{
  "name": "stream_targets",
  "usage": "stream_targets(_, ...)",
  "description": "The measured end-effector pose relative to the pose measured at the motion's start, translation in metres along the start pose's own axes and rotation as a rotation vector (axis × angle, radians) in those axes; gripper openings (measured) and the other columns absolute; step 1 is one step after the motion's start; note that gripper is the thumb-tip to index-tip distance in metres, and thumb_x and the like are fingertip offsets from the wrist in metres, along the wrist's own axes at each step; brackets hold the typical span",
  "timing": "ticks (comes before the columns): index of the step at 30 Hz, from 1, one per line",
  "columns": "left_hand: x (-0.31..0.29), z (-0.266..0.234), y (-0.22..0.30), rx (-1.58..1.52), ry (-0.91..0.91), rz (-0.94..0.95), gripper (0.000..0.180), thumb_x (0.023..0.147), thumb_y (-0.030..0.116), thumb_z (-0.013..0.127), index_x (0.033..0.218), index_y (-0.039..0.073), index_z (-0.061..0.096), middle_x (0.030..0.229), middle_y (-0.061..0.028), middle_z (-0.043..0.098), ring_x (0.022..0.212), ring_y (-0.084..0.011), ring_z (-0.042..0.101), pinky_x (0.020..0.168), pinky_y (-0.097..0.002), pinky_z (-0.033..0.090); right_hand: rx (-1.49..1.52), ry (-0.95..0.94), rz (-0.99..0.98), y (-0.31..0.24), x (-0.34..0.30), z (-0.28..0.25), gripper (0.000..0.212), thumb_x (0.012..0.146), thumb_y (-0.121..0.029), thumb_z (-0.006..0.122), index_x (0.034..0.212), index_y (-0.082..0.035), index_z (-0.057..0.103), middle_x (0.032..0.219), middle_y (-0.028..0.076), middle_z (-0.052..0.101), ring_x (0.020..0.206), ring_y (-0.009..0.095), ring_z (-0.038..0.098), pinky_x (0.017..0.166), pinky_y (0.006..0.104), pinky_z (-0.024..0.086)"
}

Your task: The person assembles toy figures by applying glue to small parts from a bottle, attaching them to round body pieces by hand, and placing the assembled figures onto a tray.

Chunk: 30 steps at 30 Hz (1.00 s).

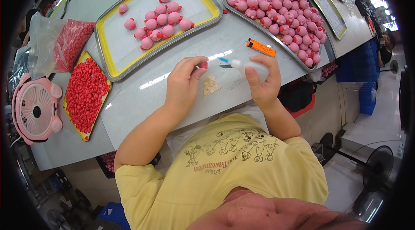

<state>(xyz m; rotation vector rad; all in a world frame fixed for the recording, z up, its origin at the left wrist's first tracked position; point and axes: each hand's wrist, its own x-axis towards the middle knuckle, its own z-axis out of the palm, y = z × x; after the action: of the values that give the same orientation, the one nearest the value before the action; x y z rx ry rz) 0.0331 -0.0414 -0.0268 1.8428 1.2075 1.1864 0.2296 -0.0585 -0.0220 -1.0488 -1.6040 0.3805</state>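
Over the near part of the table, my left hand pinches a small red piece between thumb and fingertips. My right hand is wrapped round a translucent white squeeze bottle, tipped on its side. The bottle's thin blue nozzle points left toward the red piece, with a gap between them. A crumpled beige scrap lies on the table between my hands. An orange box-shaped thing lies just beyond the bottle.
A yellow-edged metal tray holds several pink balls with red parts. To the right, another tray is heaped with similar pink pieces. Small red pieces fill a yellow tray at left, near a pink fan and a plastic bag.
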Motion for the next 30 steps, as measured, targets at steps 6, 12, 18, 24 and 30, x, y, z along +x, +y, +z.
stream_targets(6, 0.002, 0.013, 0.008, -0.039, 0.038, -0.135, 0.016, 0.083, 0.005, 0.059, 0.099, 0.002, 0.059, 0.083, -0.0096, 0.058, 0.073, -0.0188, 0.056, 0.068, -0.0276, 0.046, -0.062, -0.118, 0.213, 0.018, 0.025, -0.007, 0.039, 0.077, -0.011, 0.067, 0.111, -0.002, 0.052, 0.091, 0.010, 0.058, 0.078, 0.021, 0.058, 0.074, 0.0300, 0.046)
stream_targets(12, 0.002, 0.021, 0.013, -0.074, 0.004, -0.180, 0.017, 0.085, 0.006, 0.058, 0.100, 0.001, 0.059, 0.086, -0.0088, 0.058, 0.075, -0.0170, 0.056, 0.070, -0.0272, 0.046, -0.116, -0.206, 0.180, 0.035, 0.030, -0.014, 0.042, 0.076, -0.012, 0.067, 0.114, -0.003, 0.051, 0.097, 0.012, 0.058, 0.081, 0.024, 0.056, 0.075, 0.0319, 0.047)
stream_targets(18, 0.002, 0.017, 0.018, -0.101, -0.006, -0.177, 0.017, 0.085, 0.007, 0.058, 0.101, 0.001, 0.059, 0.085, -0.0083, 0.058, 0.075, -0.0166, 0.055, 0.070, -0.0266, 0.045, -0.710, 0.168, 0.049, 0.065, 0.063, -0.064, 0.029, 0.082, -0.008, 0.059, 0.111, -0.006, 0.054, 0.101, 0.011, 0.059, 0.091, 0.025, 0.056, 0.079, 0.0347, 0.045)
stream_targets(24, -0.001, 0.016, 0.020, -0.072, -0.043, -0.168, 0.017, 0.085, 0.007, 0.058, 0.100, 0.001, 0.058, 0.083, -0.0080, 0.057, 0.071, -0.0169, 0.053, 0.068, -0.0268, 0.044, -0.908, -0.110, -0.080, 0.086, 0.087, -0.087, 0.033, 0.077, -0.007, 0.058, 0.110, -0.007, 0.055, 0.102, 0.010, 0.059, 0.090, 0.028, 0.056, 0.077, 0.0374, 0.045)
stream_targets(30, -0.006, 0.013, 0.018, -0.085, -0.038, -0.157, 0.016, 0.084, 0.006, 0.059, 0.099, 0.002, 0.059, 0.080, -0.0076, 0.056, 0.070, -0.0169, 0.053, 0.067, -0.0271, 0.044, -0.977, -0.150, -0.104, 0.095, 0.095, -0.079, 0.037, 0.072, -0.003, 0.058, 0.110, -0.007, 0.056, 0.094, 0.010, 0.060, 0.083, 0.027, 0.056, 0.075, 0.0366, 0.046)
